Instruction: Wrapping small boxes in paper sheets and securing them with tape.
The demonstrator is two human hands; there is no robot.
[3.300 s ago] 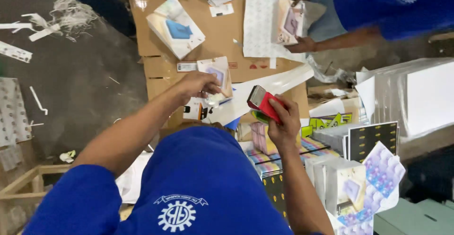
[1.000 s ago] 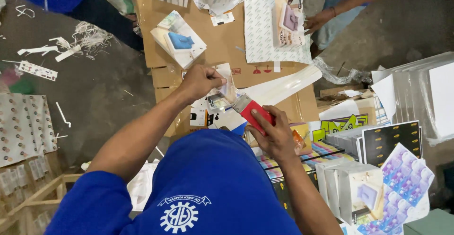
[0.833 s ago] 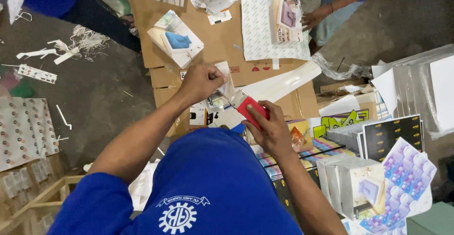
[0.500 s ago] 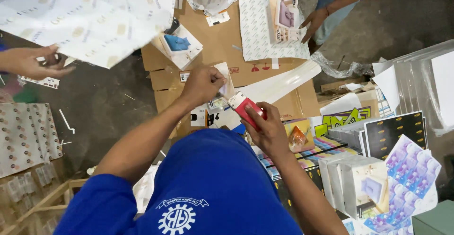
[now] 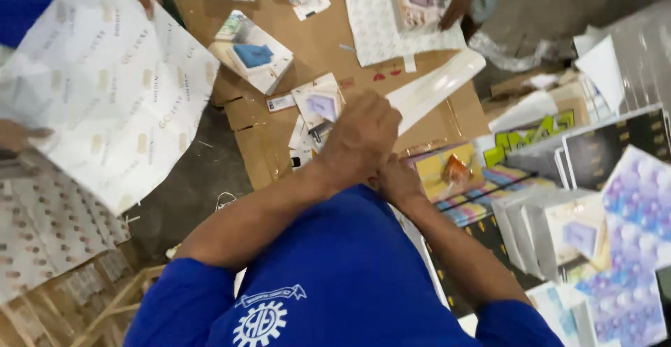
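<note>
The left hand (image 5: 360, 134) is lying curled over the right hand (image 5: 400, 183), both hovering above flattened brown cardboard (image 5: 276, 144). Finger state is staying hidden. A small white packet with a lilac window (image 5: 319, 102) is lying just beyond the knuckles.

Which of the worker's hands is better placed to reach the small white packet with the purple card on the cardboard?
Left, probably. The left hand lies right beside the small white packet, while the right hand sits behind it, tucked under it and farther back.

Packing workshop: flattened cardboard sheets (image 5: 318, 46) served as work surface at upper centre; printed wrapping paper (image 5: 105, 95) upper left; stacked printed boxes (image 5: 559, 228) at right.
</note>
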